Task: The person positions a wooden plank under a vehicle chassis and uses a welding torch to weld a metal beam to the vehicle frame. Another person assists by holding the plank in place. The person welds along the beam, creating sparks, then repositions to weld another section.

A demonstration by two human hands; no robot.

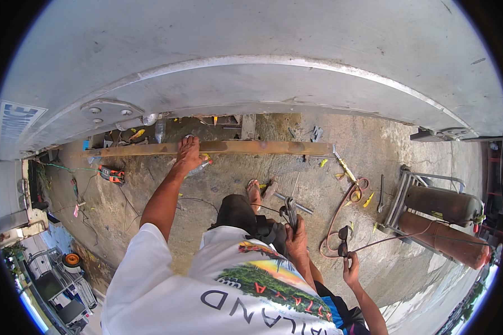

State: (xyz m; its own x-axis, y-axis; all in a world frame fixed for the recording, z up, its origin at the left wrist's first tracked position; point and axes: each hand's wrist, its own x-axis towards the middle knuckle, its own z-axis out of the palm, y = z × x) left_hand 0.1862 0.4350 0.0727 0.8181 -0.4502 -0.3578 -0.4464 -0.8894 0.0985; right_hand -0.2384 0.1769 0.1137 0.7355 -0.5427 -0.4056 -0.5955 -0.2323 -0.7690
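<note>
A long rusty metal beam [246,147] lies across the ground in front of me, below a big grey panel. My left hand [188,153] presses down on it with its fingers closed over the top. Right beside that hand is a clear plastic bottle [198,167]. Close to my body, my right hand [297,239] is closed round a grey metal plier-like clamp [289,212], its jaws pointing away from me. A hammer [295,203] lies on the concrete just beyond the clamp. To the right, another person's hand [350,270] holds dark glasses [343,243].
The grey panel [251,84] overhangs the far side. Two gas cylinders [444,204] lie on a trolley [403,195] at right. A reddish hose [331,230] loops over the ground near a wrench [381,194]. An orange-and-black device [112,175] with cables sits at left.
</note>
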